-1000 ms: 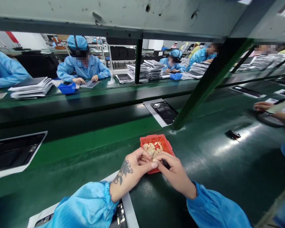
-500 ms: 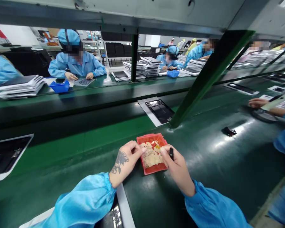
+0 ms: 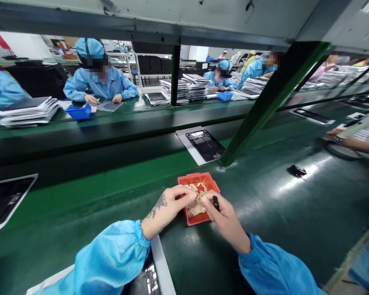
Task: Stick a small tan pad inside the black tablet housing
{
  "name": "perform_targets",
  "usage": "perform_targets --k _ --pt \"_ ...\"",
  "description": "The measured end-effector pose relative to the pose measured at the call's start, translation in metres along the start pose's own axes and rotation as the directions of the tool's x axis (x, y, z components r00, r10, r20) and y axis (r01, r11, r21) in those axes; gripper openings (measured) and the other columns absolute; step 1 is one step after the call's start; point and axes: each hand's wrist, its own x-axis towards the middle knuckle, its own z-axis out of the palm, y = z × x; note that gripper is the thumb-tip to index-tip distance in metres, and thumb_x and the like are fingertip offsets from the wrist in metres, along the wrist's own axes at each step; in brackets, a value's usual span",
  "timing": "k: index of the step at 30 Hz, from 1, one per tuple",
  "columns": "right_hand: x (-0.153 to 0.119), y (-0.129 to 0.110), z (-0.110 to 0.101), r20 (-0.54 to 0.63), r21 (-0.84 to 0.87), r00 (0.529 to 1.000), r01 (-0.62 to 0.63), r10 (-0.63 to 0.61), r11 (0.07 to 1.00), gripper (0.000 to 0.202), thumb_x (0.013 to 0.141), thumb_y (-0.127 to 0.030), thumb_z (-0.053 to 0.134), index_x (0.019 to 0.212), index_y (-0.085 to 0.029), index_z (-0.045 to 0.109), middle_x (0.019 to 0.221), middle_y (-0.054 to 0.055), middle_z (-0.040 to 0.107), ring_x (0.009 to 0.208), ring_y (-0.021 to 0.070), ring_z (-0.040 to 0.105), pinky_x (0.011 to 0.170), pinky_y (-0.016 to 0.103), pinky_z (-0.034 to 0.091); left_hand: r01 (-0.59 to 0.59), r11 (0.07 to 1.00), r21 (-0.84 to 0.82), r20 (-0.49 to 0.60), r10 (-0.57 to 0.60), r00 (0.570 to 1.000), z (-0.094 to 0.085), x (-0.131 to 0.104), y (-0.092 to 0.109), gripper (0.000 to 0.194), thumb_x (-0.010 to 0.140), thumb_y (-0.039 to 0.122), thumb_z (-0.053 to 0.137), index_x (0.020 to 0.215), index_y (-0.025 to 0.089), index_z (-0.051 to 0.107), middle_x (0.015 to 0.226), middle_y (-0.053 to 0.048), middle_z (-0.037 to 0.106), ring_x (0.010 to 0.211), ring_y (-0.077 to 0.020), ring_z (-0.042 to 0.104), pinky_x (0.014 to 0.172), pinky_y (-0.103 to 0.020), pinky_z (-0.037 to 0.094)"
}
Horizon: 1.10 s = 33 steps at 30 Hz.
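Observation:
Over a red plastic bin (image 3: 199,221), my two hands meet fingertip to fingertip. The bin holds many small cream-coloured pieces (image 3: 197,209) that look like paper or tape. Between the fingertips shows a tiny amber-coloured piece (image 3: 199,198); my right hand (image 3: 226,219) pinches it. A short black tool end (image 3: 215,203) sticks up from the same hand; its rest is hidden. My left hand (image 3: 169,209) is closed in a pinch at the amber piece, but what its fingers grip is too small to make out. Under my left sleeve lies a black device panel (image 3: 149,280), partly covered.
Black panels on white sheets lie ahead (image 3: 207,145) and at the left (image 3: 9,203). A green slanted post (image 3: 264,110) rises beyond the bin. A small black object (image 3: 297,171) rests at the right, near a co-worker's hand (image 3: 335,132). Other people sit across the line.
My hands have come together over the bin, the left moving right and the right moving slightly left. The amber piece now shows between their fingertips. The panels on the line shifted slightly left.

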Motion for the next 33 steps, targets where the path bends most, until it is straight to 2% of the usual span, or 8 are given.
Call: perform_targets --k 4,9,14,20,23,26,29,33 --pt "0.001 0.000 0.000 -0.006 -0.066 1.000 0.010 -0.011 0.998 0.030 0.093 -0.041 0.050 0.073 -0.018 0.053 0.069 0.000 0.051 0.064 0.0144 0.046 0.061 0.026 0.037 0.071 0.978 -0.194 -0.022 -0.077 0.997 0.002 -0.003 0.002 0.017 0.077 0.030 0.069 0.079 0.014 0.065 0.078 -0.002 0.062 0.074 -0.0134 0.055 0.074 -0.025 0.043" --pt "0.000 0.003 -0.001 -0.135 -0.178 0.990 0.023 -0.048 0.984 0.029 0.089 -0.038 0.057 0.068 -0.018 0.056 0.067 0.001 0.054 0.063 0.0149 0.047 0.061 0.027 0.038 0.012 0.998 -0.068 -0.071 -0.017 0.997 0.003 -0.002 -0.003 0.016 0.078 0.031 0.066 0.081 0.015 0.067 0.087 -0.004 0.065 0.081 -0.0161 0.059 0.078 -0.027 0.044" --pt "-0.002 0.000 0.000 -0.060 -0.120 0.992 0.103 -0.111 0.987 0.014 0.088 -0.032 0.060 0.085 -0.020 0.067 0.078 0.002 0.062 0.067 0.0161 0.055 0.065 0.027 0.044 -0.040 0.999 0.013 -0.041 0.040 0.998 0.004 -0.003 0.001 0.016 0.081 0.031 0.064 0.083 0.016 0.070 0.093 -0.006 0.065 0.089 -0.0188 0.060 0.084 -0.029 0.045" --pt "0.000 -0.004 -0.003 0.047 -0.050 0.995 0.086 -0.083 0.995 0.025 0.092 -0.031 0.053 0.076 -0.019 0.067 0.079 0.003 0.065 0.075 0.0185 0.060 0.073 0.030 0.046 -0.039 0.999 0.008 -0.032 0.040 0.999 0.003 -0.004 -0.001 0.014 0.081 0.028 0.064 0.081 0.016 0.072 0.090 -0.005 0.064 0.085 -0.0173 0.059 0.080 -0.027 0.046" --pt "0.000 -0.003 -0.002 0.045 -0.053 0.995 0.093 -0.091 0.994 0.022 0.092 -0.028 0.052 0.078 -0.018 0.066 0.080 0.003 0.065 0.075 0.0178 0.060 0.073 0.029 0.046 -0.025 1.000 -0.002 -0.013 0.025 1.000 0.003 -0.006 -0.002 0.014 0.081 0.026 0.063 0.080 0.016 0.072 0.088 -0.004 0.064 0.084 -0.0162 0.058 0.079 -0.026 0.045" --pt "-0.002 0.001 -0.001 0.004 -0.130 0.992 0.127 -0.128 0.983 0.017 0.090 -0.025 0.054 0.076 -0.018 0.063 0.075 0.002 0.063 0.068 0.0158 0.057 0.066 0.026 0.043 0.036 0.998 -0.051 -0.011 -0.036 0.999 0.003 -0.008 -0.001 0.013 0.080 0.026 0.064 0.079 0.015 0.071 0.083 -0.004 0.064 0.079 -0.0150 0.057 0.076 -0.026 0.044" --pt "-0.003 0.007 -0.003 -0.066 -0.270 0.977 0.180 -0.205 0.946 0.016 0.089 -0.022 0.053 0.074 -0.018 0.060 0.070 0.001 0.059 0.062 0.0143 0.053 0.061 0.025 0.040 0.098 0.977 -0.188 -0.080 -0.115 0.990 0.000 -0.012 0.002 0.015 0.080 0.026 0.064 0.078 0.013 0.068 0.078 -0.003 0.062 0.074 -0.0134 0.056 0.069 -0.024 0.044" --pt "-0.002 0.015 -0.008 -0.079 -0.508 0.929 0.274 -0.361 0.816 0.020 0.091 -0.020 0.047 0.074 -0.017 0.056 0.069 0.001 0.055 0.061 0.0132 0.053 0.060 0.025 0.038 0.110 0.948 -0.298 -0.176 -0.168 0.970 -0.017 -0.025 0.005 0.020 0.081 0.027 0.062 0.096 0.014 0.064 0.090 -0.006 0.065 0.084 -0.0165 0.060 0.071 -0.025 0.047"
